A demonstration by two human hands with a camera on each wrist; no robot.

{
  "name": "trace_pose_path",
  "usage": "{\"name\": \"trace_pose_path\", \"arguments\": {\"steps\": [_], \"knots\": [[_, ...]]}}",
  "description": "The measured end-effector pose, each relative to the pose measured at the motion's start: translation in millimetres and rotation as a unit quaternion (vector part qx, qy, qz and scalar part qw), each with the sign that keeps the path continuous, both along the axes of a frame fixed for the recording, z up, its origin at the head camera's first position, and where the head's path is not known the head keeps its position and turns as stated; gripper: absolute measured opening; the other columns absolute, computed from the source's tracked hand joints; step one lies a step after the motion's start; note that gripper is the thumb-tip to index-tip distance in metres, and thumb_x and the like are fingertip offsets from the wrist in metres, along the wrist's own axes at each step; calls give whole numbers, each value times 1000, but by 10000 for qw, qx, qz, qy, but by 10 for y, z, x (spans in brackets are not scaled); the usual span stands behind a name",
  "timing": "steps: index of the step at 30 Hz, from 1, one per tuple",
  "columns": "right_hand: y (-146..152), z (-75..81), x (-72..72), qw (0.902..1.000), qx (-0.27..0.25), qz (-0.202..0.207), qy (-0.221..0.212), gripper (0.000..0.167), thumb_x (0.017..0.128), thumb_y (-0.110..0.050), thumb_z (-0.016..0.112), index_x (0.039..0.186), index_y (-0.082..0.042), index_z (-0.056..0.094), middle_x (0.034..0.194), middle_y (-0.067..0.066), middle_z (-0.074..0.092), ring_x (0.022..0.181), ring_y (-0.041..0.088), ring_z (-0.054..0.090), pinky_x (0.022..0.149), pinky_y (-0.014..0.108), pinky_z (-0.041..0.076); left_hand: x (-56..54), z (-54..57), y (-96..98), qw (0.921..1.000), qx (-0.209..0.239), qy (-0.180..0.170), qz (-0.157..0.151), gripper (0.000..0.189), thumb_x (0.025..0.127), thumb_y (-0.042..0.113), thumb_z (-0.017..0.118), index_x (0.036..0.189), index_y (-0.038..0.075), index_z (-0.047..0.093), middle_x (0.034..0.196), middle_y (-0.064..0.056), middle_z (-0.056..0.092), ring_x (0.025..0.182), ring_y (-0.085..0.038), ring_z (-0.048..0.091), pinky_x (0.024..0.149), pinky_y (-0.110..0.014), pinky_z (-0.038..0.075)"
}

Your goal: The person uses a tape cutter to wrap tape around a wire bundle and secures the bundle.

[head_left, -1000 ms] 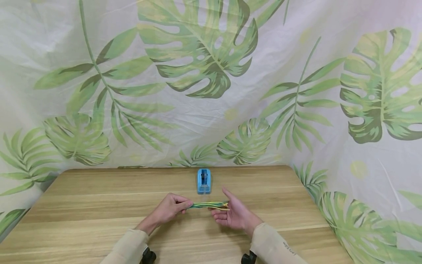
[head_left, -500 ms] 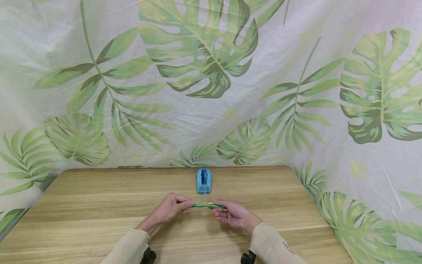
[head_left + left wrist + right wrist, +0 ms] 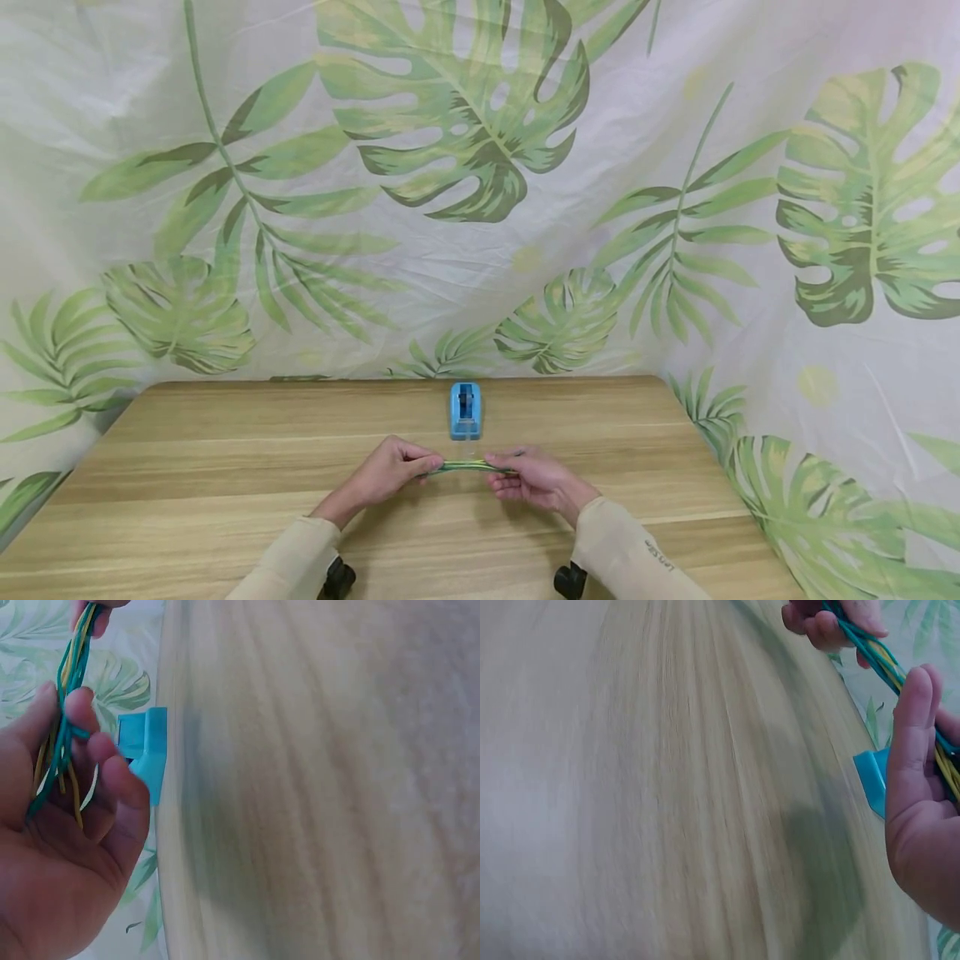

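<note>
A thin bundle of green and yellow wires point(image 3: 465, 466) stretches level between both hands, above the table. My left hand point(image 3: 392, 472) pinches its left end between thumb and fingers; in the left wrist view, loose wire ends point(image 3: 64, 772) spread over the palm. My right hand point(image 3: 536, 479) holds the other end, thumb on top and fingers below. In the right wrist view the wires point(image 3: 889, 664) run up from that hand to the left one. Just beyond the bundle stands a blue tape dispenser point(image 3: 466, 410), a strip of clear tape point(image 3: 470, 446) hanging off its front.
The wooden table point(image 3: 225, 467) reaches back to a hanging cloth point(image 3: 465, 250) printed with green leaves. The dispenser stands near the table's back edge. Black wrist cameras point(image 3: 339, 578) sit under both sleeves.
My right hand was spread with its thumb raised; the thumb has come down and the hand now grips the wires' right end. The left hand has kept its pinch and barely moved.
</note>
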State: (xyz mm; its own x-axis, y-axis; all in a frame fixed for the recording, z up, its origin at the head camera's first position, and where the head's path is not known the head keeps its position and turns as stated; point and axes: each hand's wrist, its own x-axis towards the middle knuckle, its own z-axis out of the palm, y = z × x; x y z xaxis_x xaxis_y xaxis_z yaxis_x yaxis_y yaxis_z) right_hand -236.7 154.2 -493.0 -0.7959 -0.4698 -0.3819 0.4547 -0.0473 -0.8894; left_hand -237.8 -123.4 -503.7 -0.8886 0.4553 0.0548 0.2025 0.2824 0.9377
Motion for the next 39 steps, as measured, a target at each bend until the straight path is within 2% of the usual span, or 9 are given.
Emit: {"name": "trace_pose_path", "arguments": {"steps": [5, 9, 13, 15, 17, 21, 24, 32, 39], "knots": [[21, 29, -21, 9992, 231, 137, 299, 19, 97, -16, 67, 106, 1, 72, 77, 6, 71, 66, 10, 66, 66, 25, 57, 9, 32, -14, 9997, -153, -195, -7, 26, 96, 30, 70, 101, 7, 81, 79, -13, 72, 53, -9, 49, 45, -19, 37], [38, 46, -39, 9981, 241, 241, 505, 21, 97, -15, 67, 108, 2, 72, 76, 6, 71, 66, 11, 66, 65, 26, 57, 6, 38, -19, 9982, -465, -205, 311, 38, 97, 40, 67, 114, 8, 77, 87, -8, 73, 58, -14, 58, 47, -27, 45], [44, 47, -52, 9968, 162, 303, 728, 24, 99, -13, 65, 111, 7, 71, 75, 6, 70, 64, 11, 65, 63, 26, 57, 8, 40, -28, 9945, -208, -641, 797, 57, 99, 50, 60, 130, 2, 66, 107, -12, 69, 71, -26, 67, 51, -39, 54], [41, 48, -57, 9958, 122, 297, 855, 24, 99, -12, 65, 111, 9, 70, 74, 6, 70, 64, 11, 65, 63, 26, 57, 11, 40, -40, 9902, 63, -1035, 937, 66, 99, 57, 55, 133, 0, 62, 108, -17, 69, 70, -27, 67, 51, -41, 55], [38, 51, -55, 9945, 115, 281, 1002, 24, 99, -11, 64, 111, 9, 70, 75, 7, 70, 64, 12, 65, 63, 26, 57, 12, 33, -57, 9854, 313, -1409, 900, 76, 99, 63, 48, 135, -3, 58, 107, -19, 69, 65, -25, 66, 51, -39, 56], [27, 50, -43, 9894, 237, 275, 1409, 23, 98, -11, 66, 109, 9, 71, 75, 8, 70, 65, 13, 65, 64, 27, 57, 9, 30, -84, 9711, 730, -2210, 526, 91, 96, 73, 39, 139, -6, 51, 94, -18, 70, 57, -17, 61, 51, -30, 53], [18, 39, -30, 9819, 398, 321, 1822, 24, 98, -11, 66, 109, 10, 71, 76, 8, 70, 66, 13, 65, 65, 27, 57, 5, 28, -92, 9627, 867, -2534, 388, 92, 97, 73, 38, 140, -7, 50, 88, -13, 67, 54, -12, 54, 50, -25, 48], [-2, 4, -31, 9655, 560, 385, 2516, 26, 99, -11, 65, 111, 12, 70, 79, 11, 71, 68, 15, 67, 67, 32, 59, 2, 25, -84, 9649, 673, -2462, 620, 75, 96, 61, 55, 132, -5, 60, 76, -2, 57, 48, -6, 41, 44, -20, 37], [3, -32, -34, 9552, 814, 291, 2832, 21, 98, -6, 65, 109, 10, 72, 81, 14, 72, 70, 16, 67, 68, 34, 59, 8, 45, -88, 9680, 587, -2375, 556, 57, 94, 54, 65, 104, -2, 68, 66, 3, 51, 48, -7, 35, 45, -21, 34]]}}
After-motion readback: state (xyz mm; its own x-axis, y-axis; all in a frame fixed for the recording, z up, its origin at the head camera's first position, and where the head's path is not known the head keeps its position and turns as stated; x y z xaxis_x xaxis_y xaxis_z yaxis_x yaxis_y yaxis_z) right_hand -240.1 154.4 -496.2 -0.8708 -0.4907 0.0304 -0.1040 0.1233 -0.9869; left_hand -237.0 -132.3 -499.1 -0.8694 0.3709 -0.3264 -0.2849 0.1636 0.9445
